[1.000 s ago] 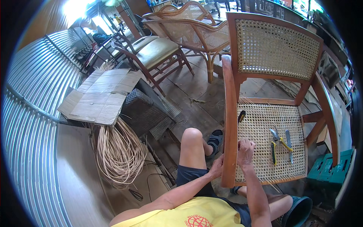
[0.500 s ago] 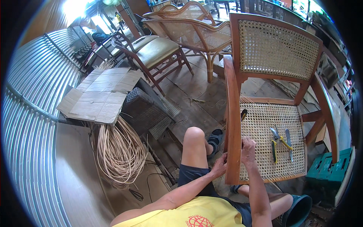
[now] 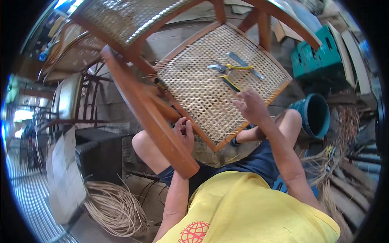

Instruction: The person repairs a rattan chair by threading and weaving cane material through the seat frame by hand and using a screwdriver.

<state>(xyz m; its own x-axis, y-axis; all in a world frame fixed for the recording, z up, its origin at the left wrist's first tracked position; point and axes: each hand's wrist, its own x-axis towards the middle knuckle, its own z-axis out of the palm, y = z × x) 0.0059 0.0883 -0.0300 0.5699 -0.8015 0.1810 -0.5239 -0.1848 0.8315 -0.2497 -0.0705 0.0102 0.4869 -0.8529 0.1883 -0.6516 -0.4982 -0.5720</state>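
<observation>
My left hand (image 3: 184, 133) is beneath the wooden armrest (image 3: 150, 113) beside the seat frame, fingers curled; what they hold is unclear. My right hand (image 3: 253, 107) hovers over the woven cane seat (image 3: 202, 109), fingers loosely bent and apart, close to the yellow-and-dark handle of the cutters (image 3: 231, 83). A flat metal blade (image 3: 239, 59) lies beside the cutters on the seat. A small dark-handled tool (image 3: 161, 84) is at the seat's left edge, and loose cane ends stick out along its edges.
A teal bucket (image 3: 314, 115) and teal crate (image 3: 316, 56) stand to the right, near loose fibre bundles (image 3: 336, 141). Left are other chairs (image 3: 65, 97), a cardboard sheet (image 3: 65, 174) and a cane coil (image 3: 113, 206). The chair back (image 3: 125, 20) arches above the seat.
The view has swung right and down, turning the chair within it. My right hand has lifted from the seat's left edge and moved right toward the cutters. My left hand remains by the frame.
</observation>
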